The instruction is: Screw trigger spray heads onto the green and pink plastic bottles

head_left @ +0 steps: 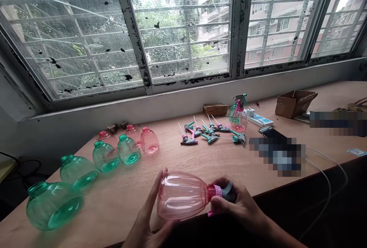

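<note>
A clear pink spray bottle (pixel 183 196) lies on its side in the air, just above the front edge of the table. My left hand (pixel 150 209) cups its base, with the fingers at the far side and the thumb underneath. At the neck, my right hand (pixel 233 202) grips the pink collar and the dark grey trigger head (pixel 228 192), which sits on the bottle's mouth. Part of the trigger is hidden by my right fingers. Beyond the bottle, several loose pink and green spray heads (pixel 210 135) with thin white tubes lie on the table.
Open green bottles (pixel 54 206) and pink bottles (pixel 149 141) stand at the left. At the back are two spray bottles with heads (pixel 238 119), a power strip (pixel 259 118), and cardboard boxes (pixel 295 103). A phone (pixel 276 135) and white cable (pixel 325 175) lie right on the wooden table (pixel 114 202).
</note>
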`<act>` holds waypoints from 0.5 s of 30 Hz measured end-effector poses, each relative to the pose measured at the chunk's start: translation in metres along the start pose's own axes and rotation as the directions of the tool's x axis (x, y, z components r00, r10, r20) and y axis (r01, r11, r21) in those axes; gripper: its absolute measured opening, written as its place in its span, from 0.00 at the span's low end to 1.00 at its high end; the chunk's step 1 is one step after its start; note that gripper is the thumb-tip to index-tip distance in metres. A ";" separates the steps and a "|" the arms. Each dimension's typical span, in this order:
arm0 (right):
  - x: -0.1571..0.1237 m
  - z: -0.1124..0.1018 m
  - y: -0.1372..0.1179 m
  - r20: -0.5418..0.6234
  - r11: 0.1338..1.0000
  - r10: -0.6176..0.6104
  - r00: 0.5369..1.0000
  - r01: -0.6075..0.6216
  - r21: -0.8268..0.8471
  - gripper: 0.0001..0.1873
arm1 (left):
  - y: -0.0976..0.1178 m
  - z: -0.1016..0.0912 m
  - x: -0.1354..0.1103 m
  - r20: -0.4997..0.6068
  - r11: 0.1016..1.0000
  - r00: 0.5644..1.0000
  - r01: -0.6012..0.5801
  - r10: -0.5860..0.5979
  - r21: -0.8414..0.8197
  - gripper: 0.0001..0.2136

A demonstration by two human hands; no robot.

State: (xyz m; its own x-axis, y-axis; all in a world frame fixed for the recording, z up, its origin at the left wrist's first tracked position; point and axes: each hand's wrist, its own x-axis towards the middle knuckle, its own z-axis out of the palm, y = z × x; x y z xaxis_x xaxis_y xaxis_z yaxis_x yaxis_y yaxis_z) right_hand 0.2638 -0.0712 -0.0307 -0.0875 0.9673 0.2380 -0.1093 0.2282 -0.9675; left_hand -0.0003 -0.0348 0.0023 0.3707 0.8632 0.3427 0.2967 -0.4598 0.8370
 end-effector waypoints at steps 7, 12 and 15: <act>-0.001 0.001 -0.007 -0.018 0.999 -0.027 0.999 0.026 -0.047 0.17 | 0.004 0.002 0.005 0.025 0.989 0.996 0.092 -0.090 -0.119 0.40; -0.001 0.001 -0.004 0.009 0.999 0.008 1.000 -0.008 0.033 0.17 | 0.004 0.001 0.002 -0.006 0.999 0.999 0.040 -0.040 -0.007 0.39; -0.002 0.001 -0.004 -0.002 1.000 -0.019 1.000 0.019 -0.005 0.17 | 0.001 0.001 0.002 0.022 0.996 0.998 0.052 -0.051 -0.067 0.43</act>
State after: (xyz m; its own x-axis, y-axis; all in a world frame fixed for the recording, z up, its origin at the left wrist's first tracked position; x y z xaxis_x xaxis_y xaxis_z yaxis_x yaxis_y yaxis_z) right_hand 0.2635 -0.0738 -0.0274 -0.0837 0.9631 0.2559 -0.1056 0.2468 -0.9633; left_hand 0.0017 -0.0341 0.0031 0.3744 0.8806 0.2904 0.2563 -0.3993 0.8803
